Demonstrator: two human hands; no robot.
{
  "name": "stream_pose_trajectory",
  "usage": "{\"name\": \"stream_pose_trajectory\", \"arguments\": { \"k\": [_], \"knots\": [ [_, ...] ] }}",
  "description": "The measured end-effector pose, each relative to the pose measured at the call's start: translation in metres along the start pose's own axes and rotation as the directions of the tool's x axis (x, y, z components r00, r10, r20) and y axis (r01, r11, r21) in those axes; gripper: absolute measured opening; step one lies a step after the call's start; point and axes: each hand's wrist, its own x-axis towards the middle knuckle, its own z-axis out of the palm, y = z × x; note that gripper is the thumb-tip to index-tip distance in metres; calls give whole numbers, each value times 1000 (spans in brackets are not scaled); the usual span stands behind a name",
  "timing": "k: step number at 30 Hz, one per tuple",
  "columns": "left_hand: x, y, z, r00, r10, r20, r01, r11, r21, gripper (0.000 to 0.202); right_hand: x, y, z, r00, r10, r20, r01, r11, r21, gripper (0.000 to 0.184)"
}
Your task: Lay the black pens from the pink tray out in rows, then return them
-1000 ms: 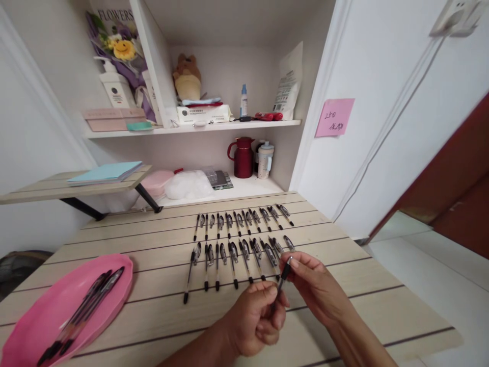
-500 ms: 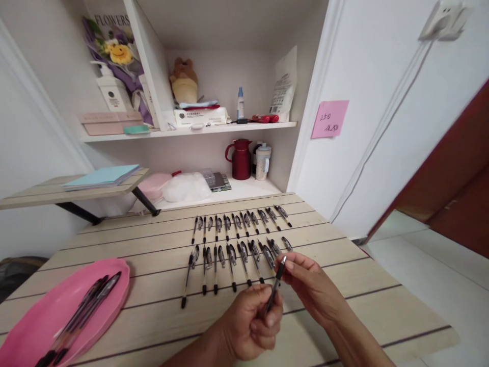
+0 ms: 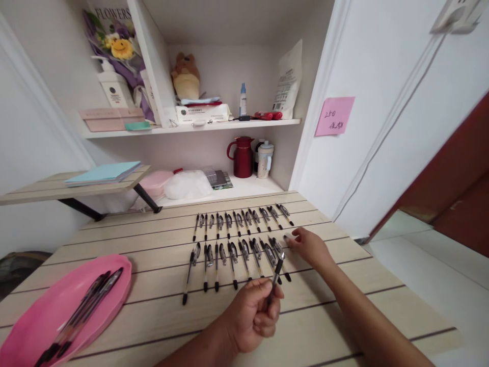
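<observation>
My left hand (image 3: 252, 313) is closed around a black pen (image 3: 275, 275) that points up and away over the wooden table (image 3: 160, 311). My right hand (image 3: 308, 244) reaches forward to the right end of the near row of pens (image 3: 237, 255), its fingertips pinched at a small pen cap (image 3: 287, 237) lying there. Whether the cap is gripped or only touched I cannot tell. A second row of pens (image 3: 244, 220) with caps beside them lies farther back.
A pink oval tray (image 3: 46, 316) with several black pens sits at the near left. Behind the table stand shelves with a red jug (image 3: 242, 157), a cup, a bottle and a plush toy. A low side shelf (image 3: 57, 187) juts out at left.
My right hand has let go of the pen's top and moved forward to the right end of the near row. The left hand keeps the pen, held a little lower.
</observation>
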Motion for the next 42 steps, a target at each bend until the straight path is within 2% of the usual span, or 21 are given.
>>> {"name": "stream_pose_trajectory", "arguments": {
  "k": [3,5,7,8,10,12,14,17,23,30,35,42],
  "knots": [
    [1,0,0,1000,16,-19,-15,1000,23,21,0,-3,8,1000,11,13,-11,1000,20,14],
    [1,0,0,999,26,-34,-25,999,33,22,-3,-9,5,999,11,38,-13,998,62,11],
    [1,0,0,998,33,-52,-31,999,42,22,-11,-19,-3,991,5,131,-39,965,259,15],
    [1,0,0,998,35,-60,-32,998,47,22,-16,-25,-8,981,-10,193,-73,907,414,18],
    [1,1,1,997,37,-71,-33,998,56,22,-29,-39,-16,954,-75,289,-160,689,707,21],
    [1,1,2,997,36,-75,-31,998,63,22,-42,-53,-20,951,-112,289,-186,540,821,22],
    [0,1,2,996,35,-78,-31,998,63,23,-52,-63,-21,956,-112,272,-187,484,855,24],
    [0,1,2,997,37,-75,-32,998,60,24,-60,-69,-19,955,-116,273,-192,461,867,25],
    [0,1,1,997,35,-70,-31,997,70,25,-66,-64,-14,936,-156,316,-197,513,836,25],
    [1,1,1,997,49,-61,-45,997,64,25,-82,-60,-3,911,-151,383,-259,514,818,31],
    [1,1,2,993,72,-96,-66,996,65,24,-89,-57,6,889,-187,419,-283,495,821,22],
    [2,0,4,976,157,-149,-139,983,123,24,-95,-58,12,891,-161,424,-302,487,820,23]
  ]
}}
